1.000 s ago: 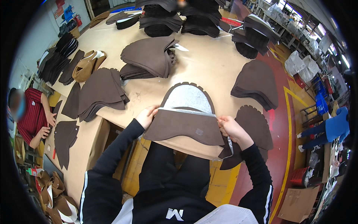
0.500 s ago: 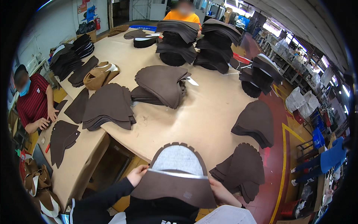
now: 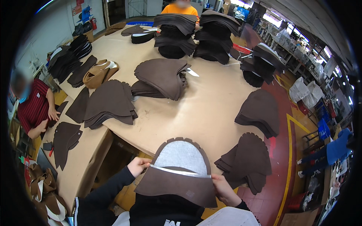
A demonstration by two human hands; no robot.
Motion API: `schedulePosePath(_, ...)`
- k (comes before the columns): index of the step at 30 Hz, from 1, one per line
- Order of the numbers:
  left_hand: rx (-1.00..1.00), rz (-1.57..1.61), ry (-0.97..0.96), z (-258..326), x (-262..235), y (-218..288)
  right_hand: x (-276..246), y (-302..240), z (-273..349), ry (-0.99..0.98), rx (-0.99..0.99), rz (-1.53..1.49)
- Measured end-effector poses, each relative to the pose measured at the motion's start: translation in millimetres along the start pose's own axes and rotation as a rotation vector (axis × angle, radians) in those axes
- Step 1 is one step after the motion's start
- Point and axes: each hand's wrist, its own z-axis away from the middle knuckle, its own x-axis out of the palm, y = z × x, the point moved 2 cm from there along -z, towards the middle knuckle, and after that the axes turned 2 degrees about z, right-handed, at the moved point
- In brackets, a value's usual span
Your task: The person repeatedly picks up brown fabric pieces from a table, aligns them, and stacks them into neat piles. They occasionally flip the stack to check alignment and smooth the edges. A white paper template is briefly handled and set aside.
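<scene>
I hold a dark brown shoe upper piece (image 3: pixel 169 184) close in front of me, its notched, rounded end pointing away. A pale grey lining patch (image 3: pixel 183 155) covers the rounded part. Straight across the piece, below the patch, runs a narrow shiny whitish strip (image 3: pixel 181 172), bowed slightly from the surface. My left hand (image 3: pixel 138 166) is closed in a pinch at the left edge, by one end of the strip. At the right edge my right hand (image 3: pixel 225 189) grips the piece near the strip's other end, its fingers partly hidden underneath. I cannot tell whether the strip is pinched too.
Stacks of brown pieces lie on the covered table: left (image 3: pixel 109 103), middle (image 3: pixel 160 75), right (image 3: pixel 258 111) and near right (image 3: pixel 249 162). Taller stacks (image 3: pixel 175 30) stand at the back. One co-worker (image 3: pixel 36 101) works at left, another (image 3: pixel 181 9) at the far side.
The held piece has tipped up slightly, showing more of the lining patch, and the strip bows more visibly. Both hands keep their grip. The head view has shifted slightly downward.
</scene>
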Motion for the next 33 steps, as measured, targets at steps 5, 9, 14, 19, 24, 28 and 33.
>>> schedulePosePath(5,0.547,-0.045,0.166,-1.1,-11.1,56.2,-11.1,-38.0,1.5,-0.018,-0.309,0.114)
schedulePosePath(9,0.879,-0.203,0.356,-5.0,-22.1,109.3,-18.5,-85.5,1.5,0.073,-0.852,0.313)
schedulePosePath(14,1.545,-0.741,0.462,-7.0,-33.4,159.6,-26.7,-135.2,11.6,0.409,-1.705,1.086)
schedulePosePath(19,1.777,-1.439,0.306,-17.9,-40.6,145.4,-41.6,-129.6,11.6,0.394,-1.952,1.846)
schedulePosePath(24,1.692,-1.478,0.087,-53.5,-34.5,129.8,-49.2,-111.1,-16.4,0.263,-1.744,2.023)
schedulePosePath(28,1.305,-1.565,-0.096,-73.1,-52.2,119.7,-65.1,-116.1,-27.7,0.286,-1.493,1.953)
schedulePosePath(33,1.126,-1.207,0.015,-94.9,-94.6,123.0,-85.6,-122.9,-39.2,0.531,-0.943,1.975)
